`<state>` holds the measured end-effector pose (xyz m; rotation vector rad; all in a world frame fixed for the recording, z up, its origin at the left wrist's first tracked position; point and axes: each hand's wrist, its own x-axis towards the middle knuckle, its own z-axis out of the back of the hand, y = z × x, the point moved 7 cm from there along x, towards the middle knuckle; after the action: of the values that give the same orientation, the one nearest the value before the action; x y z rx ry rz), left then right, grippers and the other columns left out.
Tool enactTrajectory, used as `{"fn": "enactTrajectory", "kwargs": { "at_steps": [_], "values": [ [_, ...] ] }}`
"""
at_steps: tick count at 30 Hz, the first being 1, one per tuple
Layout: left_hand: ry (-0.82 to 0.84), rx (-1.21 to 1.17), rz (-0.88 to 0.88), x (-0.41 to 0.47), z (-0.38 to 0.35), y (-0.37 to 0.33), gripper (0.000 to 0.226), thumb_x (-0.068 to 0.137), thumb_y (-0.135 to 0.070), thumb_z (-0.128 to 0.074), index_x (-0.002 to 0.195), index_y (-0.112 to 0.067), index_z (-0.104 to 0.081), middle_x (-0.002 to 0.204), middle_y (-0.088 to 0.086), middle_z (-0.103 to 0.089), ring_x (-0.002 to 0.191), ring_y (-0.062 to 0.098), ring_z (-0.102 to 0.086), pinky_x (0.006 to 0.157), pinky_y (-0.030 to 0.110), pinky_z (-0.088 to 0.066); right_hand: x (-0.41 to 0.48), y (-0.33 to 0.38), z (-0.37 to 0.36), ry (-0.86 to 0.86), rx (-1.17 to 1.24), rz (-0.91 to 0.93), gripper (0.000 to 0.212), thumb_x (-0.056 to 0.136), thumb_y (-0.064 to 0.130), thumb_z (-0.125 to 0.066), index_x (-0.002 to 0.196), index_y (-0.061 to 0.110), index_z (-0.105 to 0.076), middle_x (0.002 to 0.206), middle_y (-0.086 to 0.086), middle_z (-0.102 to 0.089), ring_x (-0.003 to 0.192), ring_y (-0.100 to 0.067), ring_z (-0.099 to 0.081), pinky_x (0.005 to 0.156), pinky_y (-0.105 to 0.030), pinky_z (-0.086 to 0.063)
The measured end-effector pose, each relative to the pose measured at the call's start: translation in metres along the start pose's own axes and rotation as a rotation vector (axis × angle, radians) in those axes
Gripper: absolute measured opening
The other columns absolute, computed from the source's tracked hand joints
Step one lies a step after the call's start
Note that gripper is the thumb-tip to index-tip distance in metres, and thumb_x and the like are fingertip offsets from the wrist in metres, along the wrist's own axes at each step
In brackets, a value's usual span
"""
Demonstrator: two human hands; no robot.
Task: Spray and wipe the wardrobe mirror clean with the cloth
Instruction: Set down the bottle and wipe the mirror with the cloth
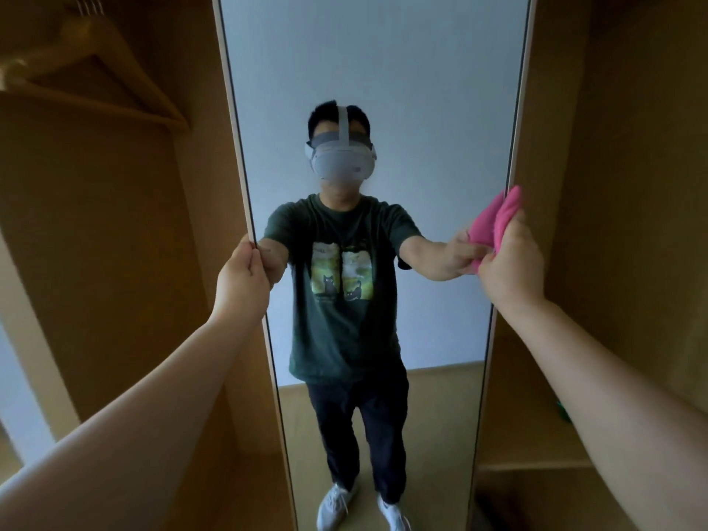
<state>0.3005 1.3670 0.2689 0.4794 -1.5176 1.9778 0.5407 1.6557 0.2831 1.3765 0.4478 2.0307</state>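
Observation:
A tall narrow wardrobe mirror (pixel 421 90) fills the middle of the view, framed in pale wood. It reflects a person in a headset, green T-shirt and dark trousers. My left hand (pixel 241 274) grips the mirror's left edge at about mid height. My right hand (pixel 511 258) holds a bunched pink cloth (pixel 507 212) pressed against the glass at the mirror's right edge. No spray bottle is in view.
Open wooden wardrobe compartments flank the mirror. A wooden hanger (pixel 88 67) hangs at the upper left. A shelf edge (pixel 536 463) runs low on the right, and something small and green (pixel 563 410) shows behind my right forearm.

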Motion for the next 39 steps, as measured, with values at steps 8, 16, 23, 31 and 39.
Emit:
{"fn": "enactTrajectory", "kwargs": {
  "at_steps": [8,16,23,31,39],
  "values": [
    [0.037,0.016,0.056,-0.009,-0.005,0.004,0.034,0.104,-0.017,-0.028,0.128,-0.001,-0.046,0.097,0.006,-0.055,0.087,0.017,-0.057,0.061,0.014,-0.039,-0.014,-0.015,-0.004,0.042,0.019,-0.036,0.076,0.089,0.001,-0.058,0.151,0.017,-0.019,0.142,-0.011,-0.047,0.126,-0.030,-0.051,0.104,-0.037,-0.042],
    [0.018,-0.097,0.182,-0.028,-0.008,0.006,0.030,0.105,-0.015,-0.026,0.120,-0.007,-0.051,0.094,0.000,-0.056,0.072,0.000,-0.055,0.054,0.005,-0.042,-0.028,-0.031,-0.014,0.084,0.061,0.003,0.068,0.086,0.003,-0.067,0.144,0.011,-0.033,0.132,-0.010,-0.056,0.119,-0.026,-0.058,0.099,-0.035,-0.049],
    [0.033,-0.086,0.192,-0.044,-0.013,0.015,0.030,0.104,-0.010,-0.025,0.107,-0.011,-0.055,0.086,-0.009,-0.058,0.066,-0.007,-0.059,0.056,-0.001,-0.041,-0.043,-0.048,-0.022,0.110,0.067,0.003,0.070,0.084,0.005,-0.071,0.143,0.013,-0.033,0.128,-0.009,-0.059,0.115,-0.024,-0.060,0.094,-0.028,-0.048],
    [0.067,-0.051,0.199,-0.064,-0.018,0.024,0.038,0.104,-0.011,-0.025,0.128,-0.016,-0.054,0.089,-0.011,-0.060,0.077,0.012,-0.065,0.090,0.038,-0.049,-0.061,-0.053,-0.025,0.135,0.083,0.027,0.068,0.086,0.007,-0.068,0.144,0.009,-0.032,0.128,-0.011,-0.059,0.117,-0.026,-0.059,0.094,-0.023,-0.042],
    [0.127,-0.008,0.207,-0.075,-0.023,0.041,0.042,0.102,-0.008,-0.025,0.132,-0.020,-0.052,0.106,0.001,-0.061,0.108,0.037,-0.060,0.095,0.047,-0.047,-0.076,-0.063,-0.029,0.150,0.084,-0.013,0.061,0.087,0.006,-0.065,0.140,0.009,-0.035,0.127,-0.012,-0.059,0.115,-0.028,-0.060,0.093,-0.026,-0.045]
  ]
}}
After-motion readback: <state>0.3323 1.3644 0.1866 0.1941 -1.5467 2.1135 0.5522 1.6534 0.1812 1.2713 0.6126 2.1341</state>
